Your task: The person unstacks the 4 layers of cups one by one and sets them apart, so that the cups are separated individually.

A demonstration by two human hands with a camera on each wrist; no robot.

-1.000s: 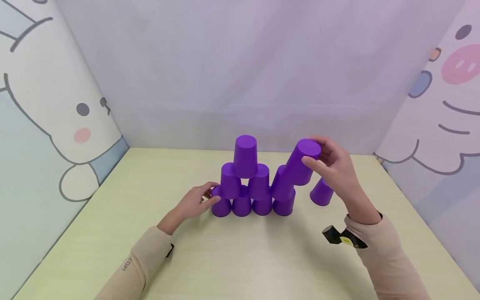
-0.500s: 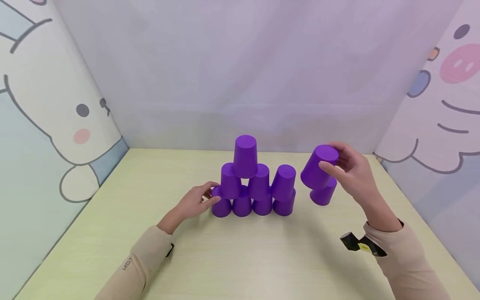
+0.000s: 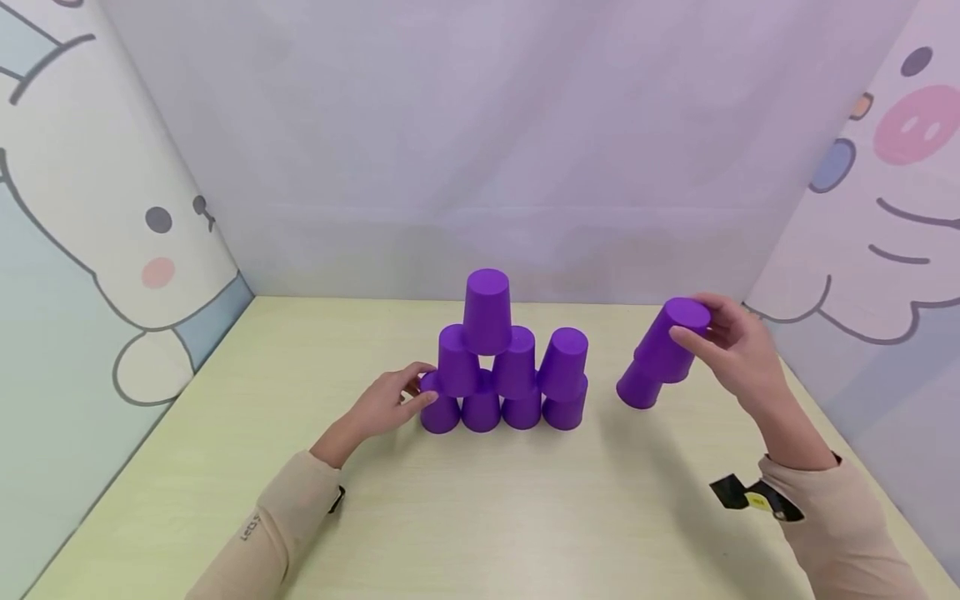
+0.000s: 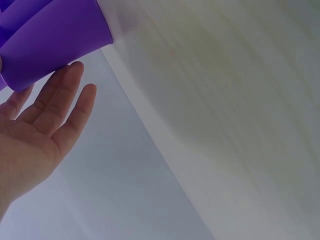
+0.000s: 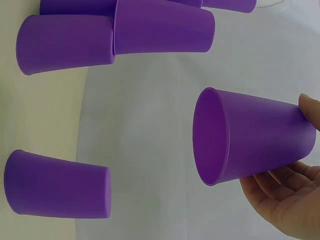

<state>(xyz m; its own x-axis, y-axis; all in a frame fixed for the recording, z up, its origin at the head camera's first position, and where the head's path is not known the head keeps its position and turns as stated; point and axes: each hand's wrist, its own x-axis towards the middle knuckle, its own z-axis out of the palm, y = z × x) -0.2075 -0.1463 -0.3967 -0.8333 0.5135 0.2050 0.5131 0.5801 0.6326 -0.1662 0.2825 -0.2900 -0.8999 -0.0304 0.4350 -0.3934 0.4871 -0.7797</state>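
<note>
Purple cup (image 3: 670,342) hangs tilted, mouth down, pinched at its closed end by the right hand (image 3: 731,350), right over a lone upturned cup (image 3: 638,388) on the pale green tabletop (image 3: 480,508), well apart from the pyramid (image 3: 501,367); off-centre it could tip the lone cup, and the left hand (image 3: 386,404), fingers relaxed against the bottom-left cup, risks nudging that stack. Left wrist view: straight fingers (image 4: 60,97) touch a cup wall (image 4: 55,40), backdrop behind. Right wrist view: held cup (image 5: 250,135) clear of the lone one (image 5: 57,185); cartoon-printed panels enclose the space.
</note>
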